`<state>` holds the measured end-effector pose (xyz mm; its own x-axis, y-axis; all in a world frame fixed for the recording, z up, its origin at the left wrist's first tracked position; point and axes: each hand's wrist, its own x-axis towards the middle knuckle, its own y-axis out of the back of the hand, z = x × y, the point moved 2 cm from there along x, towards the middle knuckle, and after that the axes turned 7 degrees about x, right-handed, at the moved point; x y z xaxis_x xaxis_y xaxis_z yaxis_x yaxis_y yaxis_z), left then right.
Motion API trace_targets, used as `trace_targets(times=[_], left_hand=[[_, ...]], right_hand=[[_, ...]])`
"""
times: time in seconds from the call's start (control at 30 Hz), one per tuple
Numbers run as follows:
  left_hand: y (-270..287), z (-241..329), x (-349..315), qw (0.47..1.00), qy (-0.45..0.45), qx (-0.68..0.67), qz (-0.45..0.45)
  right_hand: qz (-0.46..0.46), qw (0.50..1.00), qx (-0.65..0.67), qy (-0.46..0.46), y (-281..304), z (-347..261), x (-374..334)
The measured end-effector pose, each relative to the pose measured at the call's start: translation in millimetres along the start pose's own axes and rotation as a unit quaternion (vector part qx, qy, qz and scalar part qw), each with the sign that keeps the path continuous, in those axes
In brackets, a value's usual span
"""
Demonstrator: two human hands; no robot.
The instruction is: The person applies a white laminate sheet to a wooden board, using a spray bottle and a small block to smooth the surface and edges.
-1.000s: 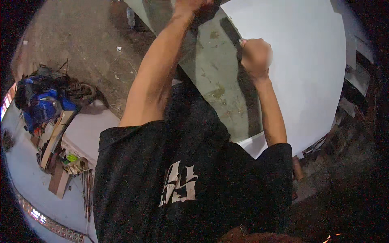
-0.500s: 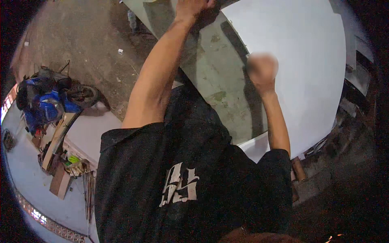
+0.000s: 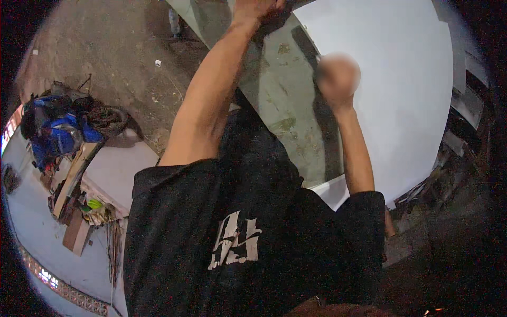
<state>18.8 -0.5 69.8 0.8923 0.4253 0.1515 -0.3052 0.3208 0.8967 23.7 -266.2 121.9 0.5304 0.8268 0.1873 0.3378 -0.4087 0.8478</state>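
The white sheet (image 3: 404,98) lies flat, mostly to the right of the right hand (image 3: 339,80), and its left edge runs up to and past that hand, which is over this edge. The right hand looks curled, but it is blurred, so I cannot tell whether it is closed on something. To its left is a bare greenish strip of the counter (image 3: 285,127), with the hand's dark shadow along it. The left hand (image 3: 260,8) is farther up and to the left, above the far part of that strip and cut off by the upper border; whether it grips or only presses cannot be told. The sheet's far left corner is just to the right of the left hand, while a small white piece shows left of the right forearm, near the black sleeve (image 3: 364,206). Left of the left hand, beyond the counter's slanting edge, is the brown floor (image 3: 116,58), with a white scrap (image 3: 158,63) lying on it and a blue and black heap (image 3: 60,137) farther off, below and left.
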Motion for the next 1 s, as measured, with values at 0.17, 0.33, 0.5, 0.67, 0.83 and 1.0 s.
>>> trace_targets(times=[0.17, 0.33, 0.5, 0.67, 0.83, 1.0], left_hand=[[-1, -8, -2, 0.999, 0.006, 0.016, -0.035], [1, -8, 0, 0.999, -0.008, 0.017, -0.028], [4, 7, 13, 0.986, 0.055, 0.047, -0.153], [1, 2, 5, 0.997, 0.024, 0.053, -0.048], [-1, 3, 11, 0.996, 0.006, 0.036, -0.077], [-5, 4, 7, 0.997, 0.010, 0.040, -0.059]], right_hand=[[-0.015, 1.000, -0.007, -0.026, 9, -10, -6], [0.026, 0.999, 0.017, -0.030, 5, -13, -7], [0.087, 0.991, 0.068, -0.076, 18, -22, 40], [0.078, 0.939, 0.202, -0.268, 70, -11, -3], [0.058, 0.955, 0.193, -0.217, 56, 4, -8], [0.048, 0.968, 0.190, -0.156, 32, 6, 13]])
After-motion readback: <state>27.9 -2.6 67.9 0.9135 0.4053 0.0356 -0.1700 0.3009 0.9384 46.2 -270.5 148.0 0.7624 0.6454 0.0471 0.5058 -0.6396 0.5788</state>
